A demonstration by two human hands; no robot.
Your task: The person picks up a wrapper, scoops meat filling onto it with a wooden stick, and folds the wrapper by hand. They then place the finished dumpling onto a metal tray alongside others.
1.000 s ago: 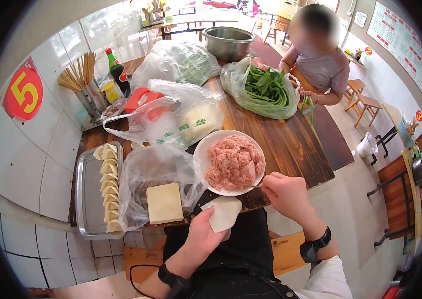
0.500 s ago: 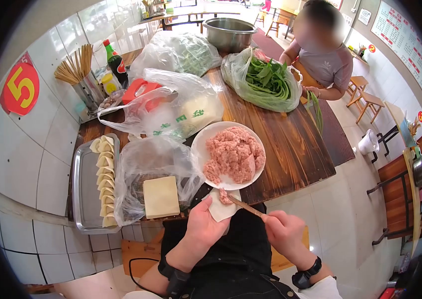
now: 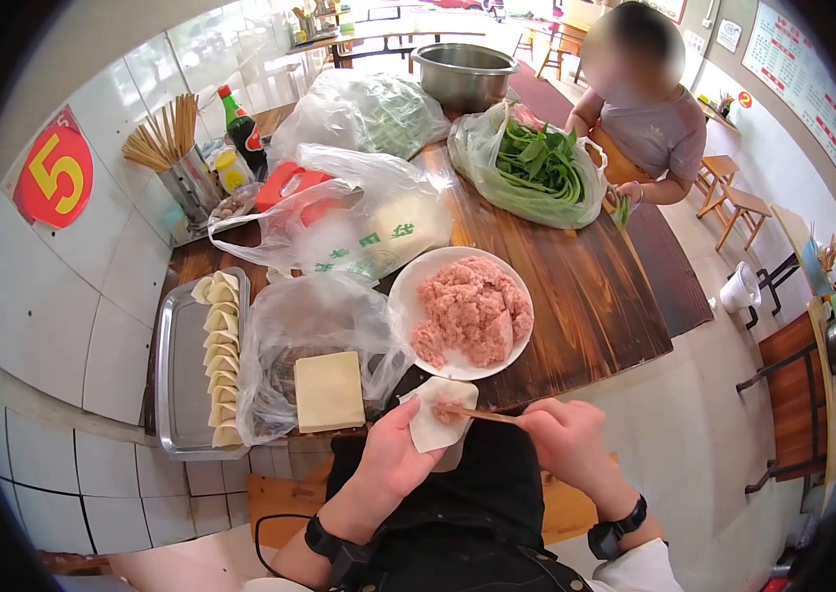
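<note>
A square dumpling wrapper (image 3: 429, 432) lies across the fingers of my left hand (image 3: 393, 456), its thumb along one edge. My right hand (image 3: 568, 440) grips a thin wooden stick (image 3: 494, 416), whose tip touches a dab of minced meat (image 3: 449, 409) on the wrapper. Just beyond, a white plate (image 3: 408, 345) holds a mound of pink minced meat (image 3: 474, 308). To the left, a stack of square wrappers (image 3: 329, 393) rests on a clear plastic bag (image 3: 275, 340). A metal tray (image 3: 184, 370) holds a row of folded dumplings (image 3: 223, 357).
Plastic bags (image 3: 364, 109), a bag of leafy greens (image 3: 541, 168) and a steel pot (image 3: 464, 77) stand farther back on the wooden table (image 3: 586, 296). Chopsticks (image 3: 169, 133) and a bottle (image 3: 242, 133) are by the wall. Across the table, another person (image 3: 645, 128) handles green stems.
The minced meat at the stick's tip has come down onto the middle of the wrapper. The stick lies flatter now. The whole view has shifted slightly.
</note>
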